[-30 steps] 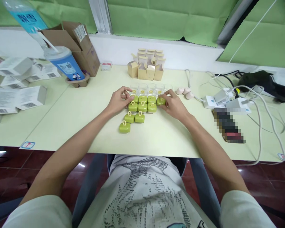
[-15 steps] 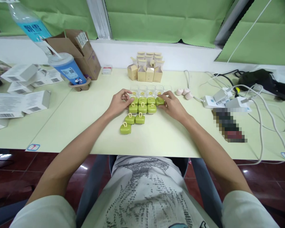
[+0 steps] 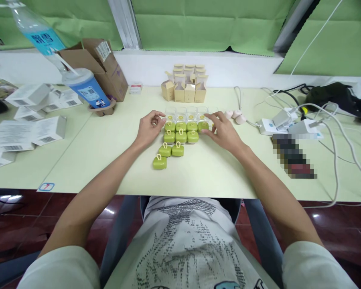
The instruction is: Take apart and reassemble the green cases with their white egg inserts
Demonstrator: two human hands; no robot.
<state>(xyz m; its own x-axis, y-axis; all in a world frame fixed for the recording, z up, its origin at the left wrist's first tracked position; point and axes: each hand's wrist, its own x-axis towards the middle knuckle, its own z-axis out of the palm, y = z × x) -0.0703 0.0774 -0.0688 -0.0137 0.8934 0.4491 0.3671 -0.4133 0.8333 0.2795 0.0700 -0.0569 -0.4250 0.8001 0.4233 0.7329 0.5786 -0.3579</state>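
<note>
Has the left grip (image 3: 150, 127) loosely curled and released just left of the green cases (image 3: 181, 137), with thumb and forefinger slightly apart; cannot tell whether touching the nearest case. Has the right grip (image 3: 224, 130) released too, with fingers spread and thumb close to the last case of the back row; cannot tell whether in contact.

On the counter (image 3: 228, 172), shows four cases in a back row between both grips, three in a second row, then two and finally one toward the body, below and right of the left grip. Bears pale loops on several.

Just beyond the cases, near the fingers of both grips, shows clear cups (image 3: 181, 116) with yellow marks. Farther beyond, midway between both grips, shows tan boxes (image 3: 179, 93) with flaps up.

Right of the right grip, shows pink pieces (image 3: 240, 119) near, then a power strip (image 3: 266, 127). Well left of the left grip, shows a blue cup (image 3: 92, 92), a carton (image 3: 110, 66) and white boxes (image 3: 49, 130).
</note>
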